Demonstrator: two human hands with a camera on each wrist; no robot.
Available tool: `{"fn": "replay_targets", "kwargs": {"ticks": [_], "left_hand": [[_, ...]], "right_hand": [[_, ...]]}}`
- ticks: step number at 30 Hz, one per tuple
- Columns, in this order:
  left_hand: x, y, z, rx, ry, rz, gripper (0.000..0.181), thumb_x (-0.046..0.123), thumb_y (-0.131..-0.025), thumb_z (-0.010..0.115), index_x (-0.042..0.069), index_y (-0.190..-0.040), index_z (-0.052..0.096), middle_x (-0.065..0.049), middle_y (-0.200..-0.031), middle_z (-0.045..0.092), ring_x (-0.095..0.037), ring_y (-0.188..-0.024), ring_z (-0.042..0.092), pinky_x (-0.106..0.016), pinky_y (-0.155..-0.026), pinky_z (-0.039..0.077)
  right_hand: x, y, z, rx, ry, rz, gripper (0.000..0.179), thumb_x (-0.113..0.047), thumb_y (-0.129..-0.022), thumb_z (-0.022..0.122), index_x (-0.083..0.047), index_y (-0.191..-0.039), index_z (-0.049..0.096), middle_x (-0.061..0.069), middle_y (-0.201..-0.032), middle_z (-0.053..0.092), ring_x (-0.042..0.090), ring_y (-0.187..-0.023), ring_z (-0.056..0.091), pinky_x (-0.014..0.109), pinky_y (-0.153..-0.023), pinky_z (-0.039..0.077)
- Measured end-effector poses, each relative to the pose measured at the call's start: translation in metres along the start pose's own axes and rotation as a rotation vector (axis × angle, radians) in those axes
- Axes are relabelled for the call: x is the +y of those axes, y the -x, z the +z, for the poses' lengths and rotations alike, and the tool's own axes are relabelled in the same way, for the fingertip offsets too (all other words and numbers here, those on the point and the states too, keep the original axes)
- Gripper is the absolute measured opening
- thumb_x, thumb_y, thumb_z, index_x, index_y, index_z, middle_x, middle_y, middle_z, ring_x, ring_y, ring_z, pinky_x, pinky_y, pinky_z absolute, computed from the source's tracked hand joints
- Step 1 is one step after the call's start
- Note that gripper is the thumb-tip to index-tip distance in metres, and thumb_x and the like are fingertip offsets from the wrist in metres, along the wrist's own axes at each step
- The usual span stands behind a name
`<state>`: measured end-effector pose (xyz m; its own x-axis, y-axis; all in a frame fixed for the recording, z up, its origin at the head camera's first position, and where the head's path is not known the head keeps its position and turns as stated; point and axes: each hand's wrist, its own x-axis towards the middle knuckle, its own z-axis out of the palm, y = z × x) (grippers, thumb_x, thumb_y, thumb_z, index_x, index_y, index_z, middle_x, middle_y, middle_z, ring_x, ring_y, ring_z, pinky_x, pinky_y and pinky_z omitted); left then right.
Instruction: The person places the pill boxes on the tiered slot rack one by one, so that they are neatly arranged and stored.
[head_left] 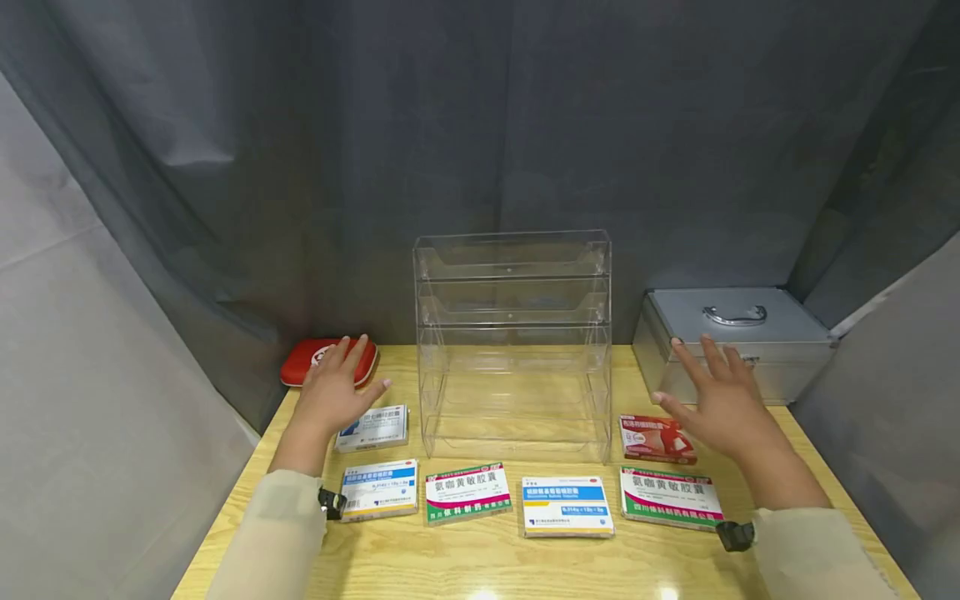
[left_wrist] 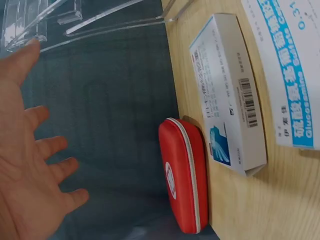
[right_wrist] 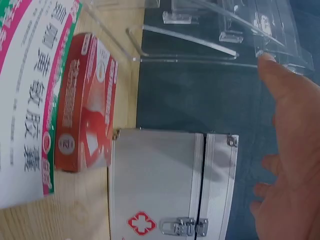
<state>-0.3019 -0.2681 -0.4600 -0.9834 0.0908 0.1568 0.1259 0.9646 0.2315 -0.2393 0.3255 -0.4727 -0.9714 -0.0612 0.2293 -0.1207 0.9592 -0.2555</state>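
Observation:
My left hand [head_left: 332,395] hovers with spread fingers above the left side of the table, near a red zip case [left_wrist: 184,175] and a white-and-blue medicine box [left_wrist: 227,92]. On the right, my other hand [head_left: 722,406] is held in the air, fingers apart and holding nothing. Below and around it are a red medicine box [head_left: 657,439], a green-and-white medicine box [head_left: 670,497] and a silver first-aid case [right_wrist: 157,180] with a red cross. Between the hands stands a clear tiered display rack [head_left: 513,326]; no boxes sit on its tiers.
Along the front of the wooden table [head_left: 450,567] lie two blue-and-white boxes, one at left [head_left: 380,488] and another nearer the middle [head_left: 567,507]. A second green-and-white box [head_left: 468,493] lies between them. Dark curtain [head_left: 480,125] hangs behind, with grey cloth at both sides.

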Motion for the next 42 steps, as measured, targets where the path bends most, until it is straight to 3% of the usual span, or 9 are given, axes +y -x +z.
{"fn": "replay_targets", "kwargs": {"ticks": [8,17,24,29,32,36,42], "left_hand": [[-0.018,0.0,0.012,-0.091,0.117,-0.021,0.101,0.066,-0.1,0.065,0.019,-0.176,0.019,-0.023,-0.181,0.019,-0.052,-0.165,0.02,-0.079,-0.128,0.027],[-0.041,-0.003,0.032,-0.178,0.262,-0.053,0.1,0.061,-0.102,0.068,0.015,-0.176,0.019,-0.025,-0.18,0.019,-0.053,-0.164,0.021,-0.076,-0.131,0.025],[-0.062,0.0,0.046,-0.228,0.382,-0.13,0.094,0.053,-0.103,0.071,0.009,-0.173,0.027,-0.026,-0.178,0.025,-0.053,-0.162,0.026,-0.075,-0.132,0.025],[-0.071,0.004,0.053,-0.26,0.421,-0.187,0.088,0.04,-0.1,0.079,0.008,-0.169,0.036,-0.025,-0.174,0.036,-0.05,-0.159,0.034,-0.072,-0.131,0.03],[-0.076,0.005,0.056,-0.282,0.458,-0.183,0.085,0.033,-0.098,0.082,0.006,-0.167,0.04,-0.026,-0.172,0.04,-0.05,-0.157,0.037,-0.071,-0.131,0.031],[-0.085,0.005,0.061,-0.329,0.471,-0.171,0.09,0.033,-0.095,0.086,0.005,-0.167,0.04,-0.026,-0.172,0.04,-0.05,-0.157,0.036,-0.072,-0.132,0.028],[-0.093,0.005,0.066,-0.381,0.459,-0.159,0.095,0.035,-0.092,0.088,0.005,-0.168,0.039,-0.027,-0.172,0.04,-0.05,-0.154,0.039,-0.074,-0.131,0.028]], "right_hand": [[-0.016,-0.002,0.002,0.014,-0.096,0.029,0.104,-0.066,-0.105,0.061,-0.019,-0.177,0.003,0.029,-0.18,0.013,0.065,-0.156,0.026,0.091,-0.115,0.029],[-0.034,-0.002,0.009,0.009,-0.246,0.107,0.113,-0.074,-0.101,0.062,-0.015,-0.177,0.003,0.036,-0.175,0.024,0.068,-0.152,0.032,0.088,-0.115,0.034],[-0.054,-0.006,0.018,-0.005,-0.327,0.073,0.104,-0.065,-0.104,0.064,-0.008,-0.176,0.014,0.035,-0.174,0.028,0.064,-0.155,0.031,0.083,-0.121,0.034],[-0.069,-0.009,0.025,-0.009,-0.435,0.043,0.093,-0.056,-0.108,0.064,-0.005,-0.174,0.022,0.033,-0.17,0.038,0.059,-0.151,0.043,0.077,-0.119,0.043],[-0.076,-0.013,0.029,-0.016,-0.533,0.053,0.09,-0.054,-0.108,0.066,-0.003,-0.172,0.028,0.032,-0.163,0.049,0.054,-0.146,0.053,0.07,-0.115,0.052],[-0.082,-0.016,0.035,-0.042,-0.652,0.091,0.089,-0.054,-0.107,0.067,-0.003,-0.17,0.032,0.03,-0.16,0.054,0.05,-0.147,0.055,0.064,-0.116,0.054],[-0.085,-0.018,0.042,-0.053,-0.715,0.137,0.08,-0.048,-0.11,0.065,-0.005,-0.17,0.036,0.027,-0.158,0.057,0.046,-0.146,0.057,0.06,-0.117,0.055]]}}
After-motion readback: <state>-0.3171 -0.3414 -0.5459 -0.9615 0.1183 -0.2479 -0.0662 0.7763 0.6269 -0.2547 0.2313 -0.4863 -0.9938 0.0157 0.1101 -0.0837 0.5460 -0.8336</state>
